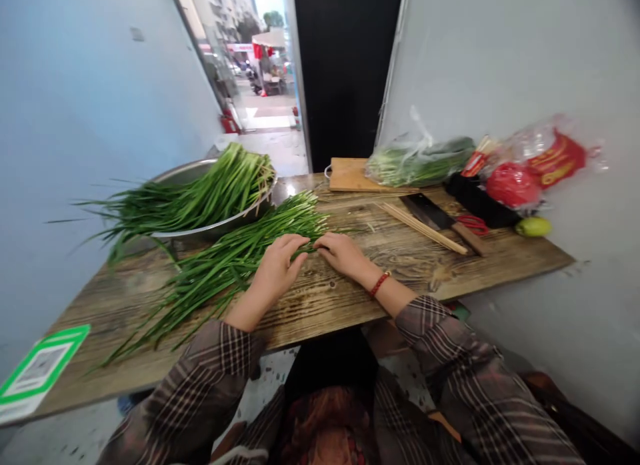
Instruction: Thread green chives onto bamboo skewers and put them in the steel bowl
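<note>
behind and left of the loose green pile [220, 257] of leafy stalks on the table [320, 305], a metal basin [210, 229] is filled with a second bunch [220, 185]. the pile's long axis is slanted from near left to far right, its pale ends at the far end. by its near right edge the left hand [281, 261] is held, the closer of the two, fingers loosely bent; just right of it, the right hand [345, 253] is held with fingers curled. whether a stalk is pinched by either cannot be told. well right of the pile, a cleaver [427, 211] is laid.
</note>
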### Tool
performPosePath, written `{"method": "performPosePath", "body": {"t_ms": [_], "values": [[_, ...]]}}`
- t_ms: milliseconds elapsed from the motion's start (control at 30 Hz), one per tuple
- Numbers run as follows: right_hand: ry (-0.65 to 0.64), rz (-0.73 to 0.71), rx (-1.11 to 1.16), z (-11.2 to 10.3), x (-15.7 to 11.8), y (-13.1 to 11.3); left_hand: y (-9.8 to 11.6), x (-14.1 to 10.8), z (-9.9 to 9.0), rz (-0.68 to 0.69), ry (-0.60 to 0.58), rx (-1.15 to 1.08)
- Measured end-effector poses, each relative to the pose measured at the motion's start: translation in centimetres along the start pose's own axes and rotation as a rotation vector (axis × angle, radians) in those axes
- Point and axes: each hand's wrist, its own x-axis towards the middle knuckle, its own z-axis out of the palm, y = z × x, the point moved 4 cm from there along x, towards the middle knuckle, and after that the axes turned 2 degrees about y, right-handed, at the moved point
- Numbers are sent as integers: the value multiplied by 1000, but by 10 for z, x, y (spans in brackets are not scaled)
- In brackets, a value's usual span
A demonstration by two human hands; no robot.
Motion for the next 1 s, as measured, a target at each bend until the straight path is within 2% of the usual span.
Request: {"method": "performPosePath", "body": {"t_ms": [133, 233, 333, 467, 600, 733, 800, 900, 1000], "values": [[6, -26, -82, -10, -8, -8, -9, 17, 44, -94, -61, -215], [11, -36, -81, -19, -16, 2, -21, 18, 58, -161, -104, -285], [75, 27, -55, -38, -22, 33, -33, 16, 55, -190, -41, -281], [216, 345, -196, -79, -37, 102, -44, 14, 52, -336, 11, -450], [271, 540, -325, -109, -55, 152, -39, 12, 54, -453, 0, -662], [247, 657, -421, -110, -61, 176, -33, 11, 54, -509, 6, -775], [168, 742, -530, -103, -62, 183, -33, 10, 54, -531, 11, -805], [92, 796, -588, -95, -61, 189, -33, 10, 54, -523, 8, -817], [144, 805, -595, -97, -62, 191, -31, 9, 56, -507, -23, -812]]}}
